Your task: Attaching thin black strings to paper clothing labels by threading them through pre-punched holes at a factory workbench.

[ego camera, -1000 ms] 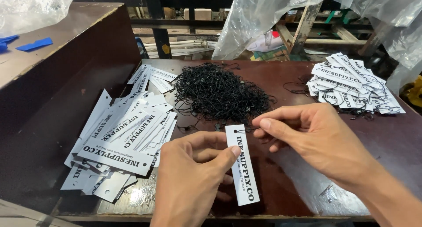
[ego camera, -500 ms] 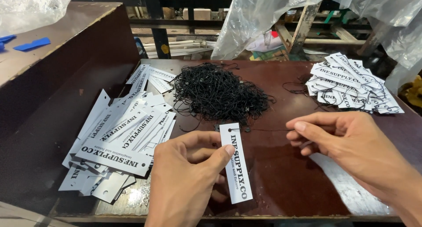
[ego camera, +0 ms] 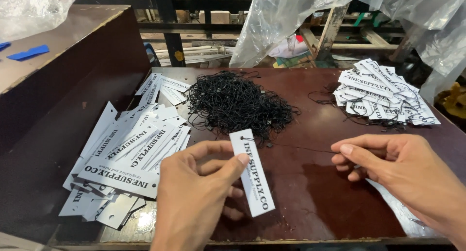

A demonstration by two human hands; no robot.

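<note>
Now the right hand [ego camera: 388,168] has moved away to the right from the white paper tag [ego camera: 252,178], and a thin black string [ego camera: 296,147] is stretched between the tag's hole and its pinched-together fingertips, so it seems the string is being drawn through. The left hand [ego camera: 199,197] pinches the tag between thumb and fingers. Beyond it lies the black string pile [ego camera: 233,105], with unstrung tags [ego camera: 126,158] to its left, on the brown surface [ego camera: 310,192].

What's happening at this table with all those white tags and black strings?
A person's left hand holds up one white tag, while the right hand pulls a thin black string taut from the hole at the tag's top. A tangle of black strings lies between two heaps: plain tags and strung tags.
</note>
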